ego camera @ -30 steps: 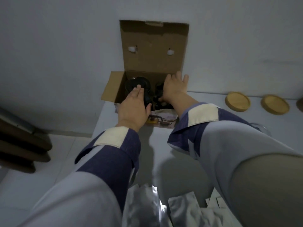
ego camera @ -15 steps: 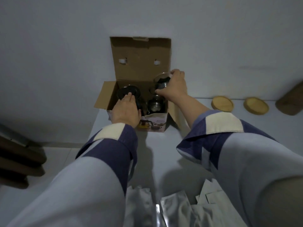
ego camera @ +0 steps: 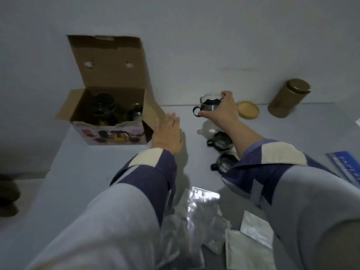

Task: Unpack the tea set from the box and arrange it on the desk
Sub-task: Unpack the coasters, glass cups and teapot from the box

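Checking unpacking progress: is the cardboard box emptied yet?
Not empty. The open box holds a dark teapot and a glass piece inside.

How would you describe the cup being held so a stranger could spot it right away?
Start at the open cardboard box on the desk, then look right, towards the round wooden coaster. The glass cup is gripped by the right hand there. Unlike the two cups nearer the person, it is off the desk.

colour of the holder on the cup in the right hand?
Black holder and handle around a clear glass cup, gripped by the right hand. Head view only.
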{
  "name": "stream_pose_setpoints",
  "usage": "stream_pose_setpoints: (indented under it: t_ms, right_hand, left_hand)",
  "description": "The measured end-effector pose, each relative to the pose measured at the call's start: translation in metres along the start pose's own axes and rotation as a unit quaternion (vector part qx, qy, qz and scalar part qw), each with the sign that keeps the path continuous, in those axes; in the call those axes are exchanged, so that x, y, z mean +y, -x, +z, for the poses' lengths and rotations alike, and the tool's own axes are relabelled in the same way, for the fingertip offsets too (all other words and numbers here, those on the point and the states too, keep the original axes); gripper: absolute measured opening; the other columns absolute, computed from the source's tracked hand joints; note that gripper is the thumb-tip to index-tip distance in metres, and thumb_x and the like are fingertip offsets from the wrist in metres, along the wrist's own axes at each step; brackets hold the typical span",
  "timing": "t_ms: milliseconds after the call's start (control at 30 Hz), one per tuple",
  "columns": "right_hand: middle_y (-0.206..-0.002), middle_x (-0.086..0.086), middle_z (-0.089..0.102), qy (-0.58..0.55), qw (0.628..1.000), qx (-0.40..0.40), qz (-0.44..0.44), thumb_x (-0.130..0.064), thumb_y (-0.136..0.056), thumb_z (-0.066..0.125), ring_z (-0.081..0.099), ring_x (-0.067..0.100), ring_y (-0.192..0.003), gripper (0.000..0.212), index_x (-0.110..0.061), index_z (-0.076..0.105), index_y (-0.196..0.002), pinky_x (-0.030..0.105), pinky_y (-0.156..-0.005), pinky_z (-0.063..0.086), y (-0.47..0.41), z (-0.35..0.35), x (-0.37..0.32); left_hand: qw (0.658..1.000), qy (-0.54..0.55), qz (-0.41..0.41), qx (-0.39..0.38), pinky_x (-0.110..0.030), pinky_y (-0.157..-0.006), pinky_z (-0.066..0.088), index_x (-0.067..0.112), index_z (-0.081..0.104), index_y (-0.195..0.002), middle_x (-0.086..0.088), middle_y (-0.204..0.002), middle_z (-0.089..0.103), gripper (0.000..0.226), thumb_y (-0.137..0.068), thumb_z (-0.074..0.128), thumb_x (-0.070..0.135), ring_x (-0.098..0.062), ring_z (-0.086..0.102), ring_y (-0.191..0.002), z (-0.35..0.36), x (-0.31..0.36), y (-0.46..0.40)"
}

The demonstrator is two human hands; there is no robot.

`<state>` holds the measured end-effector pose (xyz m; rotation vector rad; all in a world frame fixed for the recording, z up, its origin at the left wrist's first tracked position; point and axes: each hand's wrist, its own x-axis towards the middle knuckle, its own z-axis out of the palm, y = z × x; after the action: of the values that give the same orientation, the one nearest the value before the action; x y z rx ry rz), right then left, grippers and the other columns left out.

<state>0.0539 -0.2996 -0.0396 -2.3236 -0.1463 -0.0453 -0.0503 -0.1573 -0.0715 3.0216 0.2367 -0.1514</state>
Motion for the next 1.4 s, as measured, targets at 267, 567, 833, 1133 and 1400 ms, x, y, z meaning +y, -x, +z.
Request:
stream_pose_setpoints:
  t_ms: [267, 567, 833, 1133, 1400]
  right_hand:
    - [-0.136, 0.013, 0.048, 0.008, 0.998, 0.013, 0.065, -0.036, -0.062, 0.086, 0.049, 0.03, -0.124, 0.096, -0.007, 0.034, -0.138, 0.04, -0.102, 0.043, -0.007, -0.059, 0.093]
    - [-0.135, 0.01, 0.048, 0.003, 0.994, 0.002, 0.11, -0.035, -0.059, 0.087, 0.049, 0.029, -0.124, 0.097, -0.012, 0.033, -0.136, 0.041, -0.101, 0.045, -0.004, -0.055, 0.173]
    - [-0.135, 0.009, 0.047, -0.014, 0.992, 0.02, 0.123, -0.034, -0.061, 0.085, 0.048, 0.027, -0.125, 0.096, -0.013, 0.031, -0.137, 0.04, -0.104, 0.043, 0.001, -0.035, 0.205]
    - [-0.153, 0.012, 0.019, -0.013, 0.985, -0.056, 0.161, -0.031, -0.061, 0.086, 0.024, 0.031, -0.142, 0.123, -0.015, 0.004, -0.15, 0.047, -0.116, 0.027, 0.005, -0.048, 0.199]
    - [-0.154, 0.012, 0.006, 0.165, 0.97, -0.115, 0.135, -0.018, -0.082, 0.066, 0.013, 0.036, -0.141, 0.092, -0.011, 0.007, -0.151, 0.044, -0.116, 0.023, -0.001, -0.083, 0.132]
  left_hand:
    - [0.991, 0.071, -0.009, -0.112, -0.042, -0.121, 0.002, 0.007, 0.003, -0.154, -0.004, -0.162, -0.005, 0.077, -0.094, 0.05, 0.01, -0.021, -0.003, -0.15, 0.071, 0.072, 0.003]
    - [0.971, 0.164, -0.064, -0.159, -0.031, -0.121, 0.004, 0.018, -0.003, -0.155, 0.001, -0.162, -0.01, 0.065, -0.102, 0.034, 0.009, -0.02, 0.003, -0.15, 0.114, 0.081, -0.001]
    - [0.978, 0.099, -0.045, -0.177, -0.036, -0.121, 0.012, 0.008, -0.001, -0.154, -0.006, -0.161, -0.014, 0.084, -0.095, 0.057, 0.02, -0.022, -0.003, -0.15, 0.11, 0.088, -0.008]
    - [0.981, 0.086, -0.04, -0.171, -0.037, -0.12, 0.012, 0.007, 0.001, -0.154, -0.007, -0.162, -0.012, 0.08, -0.095, 0.055, 0.016, -0.022, -0.003, -0.15, 0.107, 0.093, -0.006]
    - [0.976, 0.07, -0.003, -0.208, -0.035, -0.114, 0.028, 0.002, 0.025, -0.148, -0.014, -0.155, 0.027, 0.06, -0.093, 0.05, 0.009, -0.027, 0.034, -0.14, 0.061, 0.075, -0.019]
